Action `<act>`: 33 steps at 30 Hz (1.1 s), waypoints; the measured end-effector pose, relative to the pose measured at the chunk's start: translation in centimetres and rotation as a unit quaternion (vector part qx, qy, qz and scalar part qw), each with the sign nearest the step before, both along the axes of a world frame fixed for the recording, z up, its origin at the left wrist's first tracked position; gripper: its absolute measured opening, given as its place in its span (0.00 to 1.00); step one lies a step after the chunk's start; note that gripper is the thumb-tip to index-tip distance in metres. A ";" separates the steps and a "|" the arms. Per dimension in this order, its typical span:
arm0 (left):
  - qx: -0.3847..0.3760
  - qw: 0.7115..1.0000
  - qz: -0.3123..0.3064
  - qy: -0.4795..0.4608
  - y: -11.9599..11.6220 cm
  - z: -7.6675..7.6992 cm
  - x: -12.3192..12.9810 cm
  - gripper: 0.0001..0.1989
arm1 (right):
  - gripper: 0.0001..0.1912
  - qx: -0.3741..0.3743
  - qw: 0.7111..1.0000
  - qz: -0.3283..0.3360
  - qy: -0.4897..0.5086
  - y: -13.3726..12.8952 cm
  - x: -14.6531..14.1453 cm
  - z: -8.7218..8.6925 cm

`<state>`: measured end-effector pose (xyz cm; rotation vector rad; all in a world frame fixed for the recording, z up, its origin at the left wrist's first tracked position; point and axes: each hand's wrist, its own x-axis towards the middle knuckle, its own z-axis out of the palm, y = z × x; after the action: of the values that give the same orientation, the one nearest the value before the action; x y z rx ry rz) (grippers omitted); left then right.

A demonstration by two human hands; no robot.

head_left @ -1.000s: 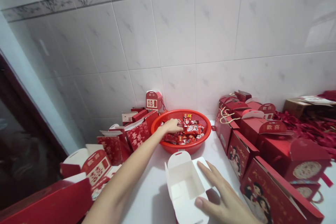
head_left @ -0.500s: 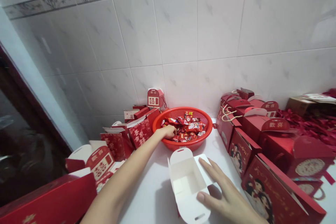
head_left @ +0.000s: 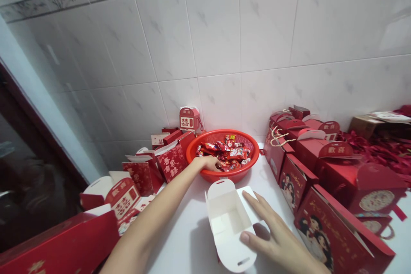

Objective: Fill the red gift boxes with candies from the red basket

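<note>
My left hand [head_left: 210, 163] reaches into a red plastic basket [head_left: 192, 154] of wrapped candies [head_left: 236, 153]. Its fingers are bent together at the near left of the pile, and whatever is between the fingertips is hidden. In front of the basket stands a small paper gift box [head_left: 229, 224] with its white inside showing and its flaps up. No contents show in the part of its inside I can see. My right hand [head_left: 271, 229] holds the box by its right side, thumb near the front flap and fingers along the right flap.
Red gift boxes [head_left: 122, 203] line the left side of the white table [head_left: 176, 227]. More red boxes [head_left: 340, 162] and photo-printed bags [head_left: 334, 231] stand close on the right. Dark red shredded filler [head_left: 369, 154] lies beyond them. A tiled wall [head_left: 218, 43] rises behind the basket.
My left hand has shifted slightly right and down among the candies, its fingers reaching further in. My right hand and the box stay in place.
</note>
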<state>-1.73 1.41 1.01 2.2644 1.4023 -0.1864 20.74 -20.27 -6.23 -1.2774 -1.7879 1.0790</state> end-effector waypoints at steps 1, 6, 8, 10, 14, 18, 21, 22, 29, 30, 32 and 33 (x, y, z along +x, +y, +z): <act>-0.008 1.000 0.006 -0.019 -0.1 0.0 0.1 0.12 | 0.46 -0.003 1.000 0.002 0.001 0.0 0.0 0.0; -0.037 0.983 0.081 -0.163 -0.5 0.2 0.4 0.06 | 0.47 -0.003 1.000 0.007 -0.010 0.1 0.0 0.2; -0.056 0.960 0.120 -0.245 -0.6 0.6 0.6 0.12 | 0.47 0.000 1.000 0.005 -0.016 0.1 0.0 0.4; -0.087 0.930 0.149 -0.326 -0.7 1.1 0.7 0.17 | 0.47 0.005 1.000 0.004 -0.018 0.0 0.0 0.4; -0.150 0.868 0.183 -0.437 -0.8 1.8 0.7 0.17 | 0.48 -0.006 1.000 0.011 -0.018 0.0 0.1 0.5; -0.165 0.824 0.211 -0.500 -0.8 1.9 0.4 0.13 | 0.50 -0.029 0.999 0.020 -0.041 0.1 0.2 0.6; -0.149 0.808 0.225 -0.524 -0.8 1.6 0.3 0.14 | 0.51 -0.036 0.998 0.023 -0.039 0.1 0.1 0.7; -0.144 0.806 0.228 -0.527 -0.9 1.5 0.3 0.15 | 0.51 -0.037 0.999 0.023 -0.031 0.1 0.1 0.7; -0.079 0.843 0.261 -0.464 -0.7 0.3 0.4 0.21 | 0.49 -0.037 0.999 0.023 -0.009 0.0 0.0 0.5; -0.066 0.854 0.263 -0.445 -0.6 0.1 0.4 0.21 | 0.50 -0.039 0.999 0.024 -0.015 0.0 0.0 0.5; -0.047 0.879 0.257 -0.399 -0.5 -0.2 0.3 0.20 | 0.50 -0.040 0.999 0.025 -0.020 0.1 0.1 0.3; -0.045 0.893 0.249 -0.372 -0.4 -0.3 0.3 0.20 | 0.50 -0.040 0.999 0.026 -0.021 0.1 0.2 0.3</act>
<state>-1.44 1.01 0.71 1.5405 1.4108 0.6949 20.92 -20.14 -5.96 -1.3153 -1.8345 1.1719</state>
